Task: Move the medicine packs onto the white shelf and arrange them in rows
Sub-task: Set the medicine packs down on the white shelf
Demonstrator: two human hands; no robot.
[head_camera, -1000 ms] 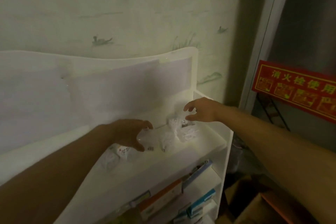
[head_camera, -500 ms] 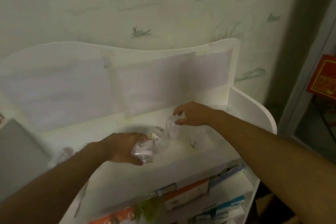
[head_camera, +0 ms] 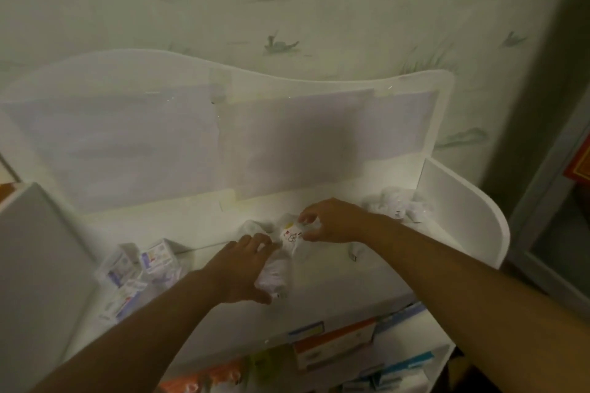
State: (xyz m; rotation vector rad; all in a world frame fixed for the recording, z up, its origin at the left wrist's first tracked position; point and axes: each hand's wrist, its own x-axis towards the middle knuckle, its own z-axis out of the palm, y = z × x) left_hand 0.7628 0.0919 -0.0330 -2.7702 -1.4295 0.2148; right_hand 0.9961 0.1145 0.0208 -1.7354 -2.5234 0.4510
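Observation:
On the top board of the white shelf (head_camera: 376,277) lie several clear-wrapped medicine packs. My left hand (head_camera: 242,268) rests over one wrapped pack (head_camera: 274,277) at the middle and grips its side. My right hand (head_camera: 332,220) pinches another wrapped pack (head_camera: 292,233) with a small printed label, just behind the left hand. A pile of wrapped packs (head_camera: 399,206) sits in the back right corner. At the left end lie boxed packs (head_camera: 140,268) in wrap, one group standing, one flat.
The shelf has a tall wavy back panel (head_camera: 223,124) against a painted wall and a raised right side panel (head_camera: 463,217). Lower shelves hold orange and blue medicine boxes (head_camera: 335,348). A grey-white cabinet side (head_camera: 38,265) stands at the left. A red sign shows at the right edge.
The view has swung left and down, revealing the boxed packs at the left end. Both hands have come together at the shelf's middle, each on a wrapped pack.

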